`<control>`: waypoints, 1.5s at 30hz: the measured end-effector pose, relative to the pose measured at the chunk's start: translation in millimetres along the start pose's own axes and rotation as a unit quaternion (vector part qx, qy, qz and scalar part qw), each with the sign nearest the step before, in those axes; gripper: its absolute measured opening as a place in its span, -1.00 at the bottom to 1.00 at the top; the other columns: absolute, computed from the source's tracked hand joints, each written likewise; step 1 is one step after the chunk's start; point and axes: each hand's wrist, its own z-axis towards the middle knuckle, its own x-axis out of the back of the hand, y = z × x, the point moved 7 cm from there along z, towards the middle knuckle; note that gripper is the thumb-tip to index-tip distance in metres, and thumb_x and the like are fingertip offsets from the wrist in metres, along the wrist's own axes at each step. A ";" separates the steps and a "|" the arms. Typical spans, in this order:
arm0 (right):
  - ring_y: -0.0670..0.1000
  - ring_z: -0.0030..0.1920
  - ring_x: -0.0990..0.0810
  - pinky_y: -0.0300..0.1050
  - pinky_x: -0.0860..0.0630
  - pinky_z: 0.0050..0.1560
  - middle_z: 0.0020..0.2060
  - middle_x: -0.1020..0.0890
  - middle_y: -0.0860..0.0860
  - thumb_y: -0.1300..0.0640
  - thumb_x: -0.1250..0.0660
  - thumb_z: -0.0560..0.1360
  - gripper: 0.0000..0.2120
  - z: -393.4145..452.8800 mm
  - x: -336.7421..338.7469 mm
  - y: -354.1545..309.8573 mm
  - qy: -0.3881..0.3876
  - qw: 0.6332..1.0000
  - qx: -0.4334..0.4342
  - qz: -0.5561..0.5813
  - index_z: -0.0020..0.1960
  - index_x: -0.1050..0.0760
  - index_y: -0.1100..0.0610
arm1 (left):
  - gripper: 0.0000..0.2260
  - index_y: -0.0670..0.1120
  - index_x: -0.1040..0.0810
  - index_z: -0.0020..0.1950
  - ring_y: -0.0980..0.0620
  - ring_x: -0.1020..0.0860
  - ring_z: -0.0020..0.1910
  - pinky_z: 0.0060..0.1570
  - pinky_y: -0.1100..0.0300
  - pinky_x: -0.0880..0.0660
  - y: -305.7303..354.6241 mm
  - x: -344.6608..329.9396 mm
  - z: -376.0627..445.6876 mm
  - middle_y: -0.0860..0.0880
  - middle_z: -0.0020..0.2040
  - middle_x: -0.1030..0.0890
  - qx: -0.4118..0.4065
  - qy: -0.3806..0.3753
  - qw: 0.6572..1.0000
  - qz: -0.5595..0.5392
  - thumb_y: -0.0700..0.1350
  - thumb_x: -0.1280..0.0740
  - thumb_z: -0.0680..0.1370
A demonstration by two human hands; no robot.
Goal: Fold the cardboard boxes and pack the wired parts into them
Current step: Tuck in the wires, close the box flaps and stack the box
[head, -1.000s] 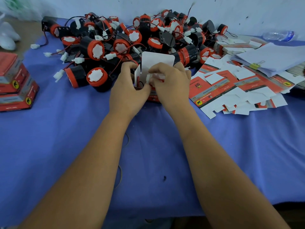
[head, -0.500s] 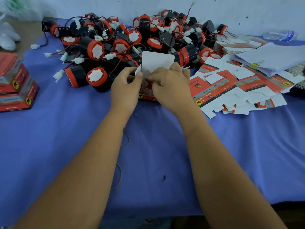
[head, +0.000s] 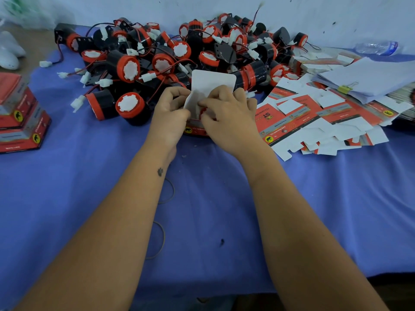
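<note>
On your far left, the finished boxes point(head: 19, 122) show what is done: three at least are stacked there, closed, though the frame edge may hide more. Moving right, the heap of wired parts point(head: 179, 61) along the wall is what remains, and it is large; they overlap too much for a true count, but you have several dozen black-and-red units with white plugs waiting, so by my judgement you are early in the job. In the middle, your left hand point(head: 169, 115) has its fingers curled round the left side of the box in work point(head: 197, 129), steadying it on the blue cloth point(head: 89, 187) just in front of the heap. That one box stands with its white top flap point(head: 213, 80) still upright, and a red part seems to sit inside, mostly hidden. Your right hand point(head: 226, 115) pinches a small side flap, fingers bent and pressed on the card, apparently tucking it in. Further right lie the flat unfolded boxes point(head: 314, 117), a loose spread, perhaps a dozen visible, with a further stack behind. Beside them is one clipped sheaf of papers point(head: 368, 79), and one plastic bottle point(head: 377, 47) by the wall.
</note>
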 end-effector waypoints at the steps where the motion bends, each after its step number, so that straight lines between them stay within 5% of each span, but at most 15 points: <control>1: 0.06 0.09 -0.26 -0.08 -0.02 -0.02 0.17 -0.43 -0.08 0.03 -0.12 0.59 -0.66 -0.1 -0.4 0.7 -0.003 1.000 -0.001 -0.002 0.28 -0.53 -0.08 | -0.63 0.02 -0.49 -0.01 0.07 -0.55 -0.13 -0.21 0.25 -0.50 -0.5 0.5 0.3 0.05 -0.10 -0.64 0.004 0.005 1.000 -0.010 -0.45 -0.16 0.48; 5: 0.03 0.03 -0.20 -0.08 0.00 -0.03 0.14 -0.38 -0.06 -0.02 -0.07 0.61 -0.68 -0.5 -3.1 0.2 -0.004 0.999 0.003 -0.032 0.19 -0.56 -0.08 | -0.74 0.06 -0.50 0.00 0.16 -0.56 -0.17 -0.21 0.25 -0.49 -1.5 4.1 0.7 0.15 -0.15 -0.62 0.002 0.039 0.999 -0.022 -0.31 -0.22 0.56; 9: 0.08 0.11 -0.28 -0.06 -0.08 0.04 0.18 -0.37 -0.02 -0.04 -0.10 0.61 -0.69 -1.5 -6.0 1.3 0.010 1.000 -0.002 -0.028 0.18 -0.57 -0.06 | -0.67 0.04 -0.46 0.07 0.31 -0.57 -0.26 -0.29 0.39 -0.48 -4.0 0.4 -1.3 0.11 -0.09 -0.63 -0.012 0.028 1.000 0.005 -0.40 -0.18 0.54; 12: 0.09 0.20 -0.34 -0.03 -0.27 0.14 0.28 -0.34 0.07 0.05 -0.27 0.53 -0.66 -2.5 -2.2 3.8 0.070 0.994 -0.022 0.082 0.29 -0.50 0.05 | -0.63 0.02 -0.47 0.03 0.30 -0.60 -0.24 -0.29 0.38 -0.49 -2.1 1.8 -1.6 0.11 -0.10 -0.64 -0.018 0.039 0.999 -0.007 -0.45 -0.19 0.50; 15: -0.02 0.17 -0.36 -0.17 -0.46 0.10 0.29 -0.31 0.10 0.22 -0.44 0.39 -0.39 -5.7 5.6 12.7 0.147 0.939 -0.053 0.307 0.40 -0.34 0.17 | -0.61 0.00 -0.50 -0.01 0.29 -0.62 -0.20 -0.27 0.35 -0.53 -0.3 6.5 -1.4 0.07 -0.07 -0.63 -0.030 0.053 0.998 -0.021 -0.49 -0.23 0.45; 17: -0.05 0.04 -0.45 -0.25 -0.50 -0.02 0.21 -0.44 0.02 0.24 -0.46 0.38 -0.36 -7.0 3.0 21.7 0.149 0.905 -0.097 0.385 0.39 -0.30 0.08 | -0.62 0.01 -0.53 -0.02 0.25 -0.62 -0.10 -0.17 0.32 -0.55 0.4 6.5 -1.9 0.06 -0.04 -0.64 -0.039 0.047 0.998 -0.014 -0.48 -0.27 0.45; 22: -0.17 -0.08 -0.60 -0.16 -0.59 0.00 -0.11 -0.66 -0.16 0.21 -0.31 0.53 -0.86 -9.9 -7.6 45.2 0.143 0.823 -0.193 0.514 -0.01 -0.59 0.02 | -0.76 -0.09 -0.60 0.10 0.07 -0.59 0.19 0.05 0.26 -0.58 -3.6 5.4 1.0 -0.04 0.18 -0.63 -0.043 0.032 0.998 0.024 -0.38 -0.37 0.53; 25: -0.16 -0.07 -0.63 -0.13 -0.63 0.00 -0.18 -0.67 -0.19 0.27 -0.30 0.55 -0.78 -8.6 -10.3 48.9 0.133 0.834 -0.192 0.500 -0.11 -0.62 -0.02 | -0.76 -0.16 -0.62 0.21 0.08 -0.56 0.23 0.22 0.18 -0.54 -4.3 5.9 2.9 0.01 0.23 -0.59 -0.054 0.031 0.995 0.072 -0.31 -0.40 0.55; 28: -0.12 -0.06 -0.63 -0.14 -0.63 -0.03 -0.12 -0.66 -0.12 0.26 -0.34 0.54 -0.81 -7.0 -16.5 54.4 0.127 0.839 -0.206 0.488 -0.09 -0.59 -0.03 | -0.79 -0.12 -0.66 0.17 0.12 -0.58 0.21 0.18 0.21 -0.55 -0.6 3.1 -0.8 0.06 0.22 -0.61 -0.073 0.029 0.991 0.110 -0.25 -0.41 0.54; 30: -0.10 0.00 -0.61 -0.12 -0.63 -0.01 -0.04 -0.64 -0.09 0.22 -0.35 0.54 -0.85 -6.8 -24.3 57.7 0.106 0.817 -0.230 0.518 0.03 -0.57 0.00 | -0.83 0.00 -0.71 0.08 0.15 -0.63 0.10 0.04 0.28 -0.58 -1.8 0.9 -1.3 0.11 0.13 -0.68 -0.050 0.007 0.996 0.080 -0.17 -0.39 0.54; 34: 0.01 0.18 -0.57 -0.06 -0.57 0.15 0.22 -0.57 0.01 0.23 -0.31 0.57 -0.61 -3.7 -35.7 55.5 0.032 0.794 -0.247 0.555 0.39 -0.41 0.12 | -0.83 0.03 -0.70 0.03 0.15 -0.68 -0.06 -0.10 0.31 -0.58 -10.7 5.2 7.3 0.07 -0.06 -0.73 0.037 -0.007 0.999 -0.011 -0.18 -0.37 0.55; 37: -0.01 0.13 -0.61 -0.09 -0.58 0.13 0.12 -0.63 -0.01 0.29 -0.27 0.57 -0.66 -2.3 -34.3 48.0 0.008 0.806 -0.209 0.554 0.32 -0.50 0.11 | -0.80 -0.02 -0.61 0.05 0.26 -0.63 -0.07 -0.15 0.40 -0.52 -9.7 11.8 10.8 0.14 -0.03 -0.66 0.006 0.010 0.999 0.031 -0.30 -0.34 0.56; 40: -0.09 0.04 -0.61 -0.20 -0.60 -0.01 0.03 -0.62 -0.12 0.32 -0.27 0.56 -0.69 -2.6 -30.8 44.5 0.022 0.827 -0.184 0.530 0.13 -0.52 -0.06 | -0.67 0.05 -0.44 0.07 0.15 -0.62 0.01 -0.17 0.31 -0.54 -9.3 17.0 11.1 0.11 0.00 -0.65 0.008 0.025 1.000 -0.005 -0.36 -0.39 0.52; 45: -0.06 -0.05 -0.63 -0.19 -0.64 -0.08 -0.10 -0.64 -0.13 0.35 -0.26 0.55 -0.64 -4.2 -26.7 43.9 0.044 0.845 -0.168 0.505 -0.07 -0.60 -0.10 | -0.56 0.26 -0.44 0.20 0.10 -0.63 -0.05 -0.28 0.24 -0.56 -6.3 14.1 11.5 0.09 0.10 -0.60 0.020 -0.016 0.999 0.039 -0.27 -0.39 0.55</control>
